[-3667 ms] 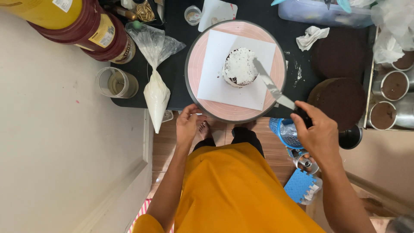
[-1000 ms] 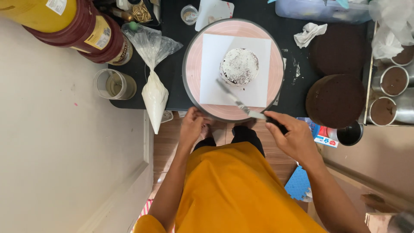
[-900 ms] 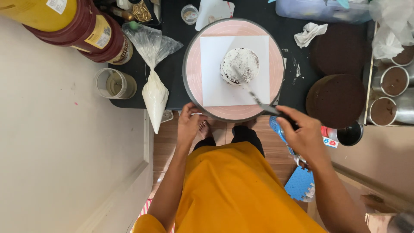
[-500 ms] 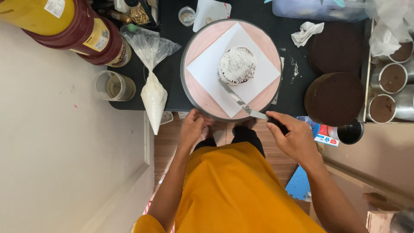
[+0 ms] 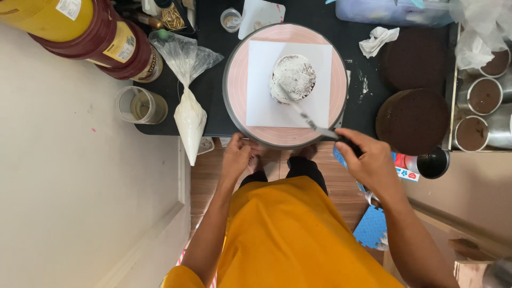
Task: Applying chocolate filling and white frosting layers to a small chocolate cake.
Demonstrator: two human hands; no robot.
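The right hand [image 5: 370,162] is closed round the dark handle of a long metal spatula [image 5: 306,118], whose blade runs up and away from it, the tip laid against the near side of the small white-frosted round cake [image 5: 293,78], likely to smooth the icing. The cake sits on a white paper square on a pink round turntable [image 5: 237,80]. The left hand [image 5: 236,157], fingers curled, touches the turntable's near rim, seemingly to turn it. A filled piping bag [image 5: 189,112] lies on the surface beyond that hand.
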